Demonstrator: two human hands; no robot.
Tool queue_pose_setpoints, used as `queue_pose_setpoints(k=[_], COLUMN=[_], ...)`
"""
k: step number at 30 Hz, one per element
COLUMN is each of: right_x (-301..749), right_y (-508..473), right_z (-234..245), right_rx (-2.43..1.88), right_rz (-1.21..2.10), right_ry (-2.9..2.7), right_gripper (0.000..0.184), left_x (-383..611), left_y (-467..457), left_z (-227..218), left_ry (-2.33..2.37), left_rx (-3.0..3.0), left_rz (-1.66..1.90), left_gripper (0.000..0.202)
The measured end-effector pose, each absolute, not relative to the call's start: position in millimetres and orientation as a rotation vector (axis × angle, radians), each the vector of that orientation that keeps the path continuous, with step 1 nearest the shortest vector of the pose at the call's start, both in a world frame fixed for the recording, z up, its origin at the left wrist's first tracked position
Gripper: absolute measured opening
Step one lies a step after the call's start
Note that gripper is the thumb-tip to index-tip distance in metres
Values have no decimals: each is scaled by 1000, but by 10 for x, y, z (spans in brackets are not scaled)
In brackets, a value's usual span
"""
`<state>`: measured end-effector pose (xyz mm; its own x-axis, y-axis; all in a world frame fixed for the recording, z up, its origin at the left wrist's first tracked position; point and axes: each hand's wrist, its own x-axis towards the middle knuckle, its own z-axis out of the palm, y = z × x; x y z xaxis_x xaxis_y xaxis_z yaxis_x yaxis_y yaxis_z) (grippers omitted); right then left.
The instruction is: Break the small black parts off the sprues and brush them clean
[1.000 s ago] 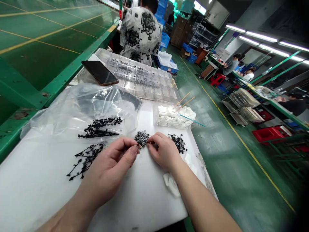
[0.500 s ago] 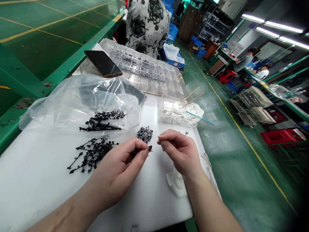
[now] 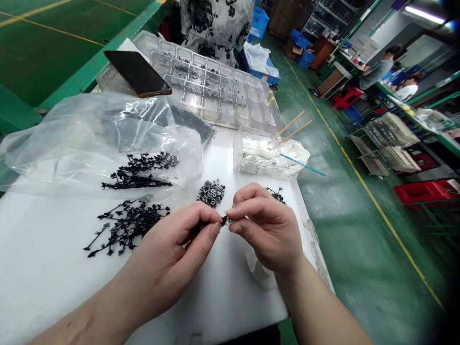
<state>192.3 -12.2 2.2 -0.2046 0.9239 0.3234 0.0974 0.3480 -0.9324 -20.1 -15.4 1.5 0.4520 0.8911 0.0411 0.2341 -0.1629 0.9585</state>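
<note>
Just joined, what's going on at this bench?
A person at a white bench is pinching a tiny black part between the fingertips of the left hand and right hand. Just beyond the hands lies a heap of small ringed parts, with branched black sprues to the left and a clear compartment tray further back. A co-worker in a floral top is beyond the tray.

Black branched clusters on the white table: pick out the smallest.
The small cluster just past the right hand, partly behind it. The lower cluster beside the left hand and the upper cluster by the plastic bag are much larger.
</note>
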Motion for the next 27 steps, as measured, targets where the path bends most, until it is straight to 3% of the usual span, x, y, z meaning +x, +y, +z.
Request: queue_pose_setpoints(k=[8,16,27], right_x=[1904,1921,1970], right_y=[-105,-64,-81], right_z=[0,-13,14], right_rx=[-950,-957,-968], right_rz=[1060,1418,1164], right_ry=[-1565,-1436,-1592], right_gripper=[19,15,5], left_x=[-194,-207,-246], left_y=[-139,-94,-75], left_z=[24,11,11], left_ry=[989,951,1084], left_rx=[1670,1848,1818], left_rz=[785,905,758], left_gripper=[19,18,14])
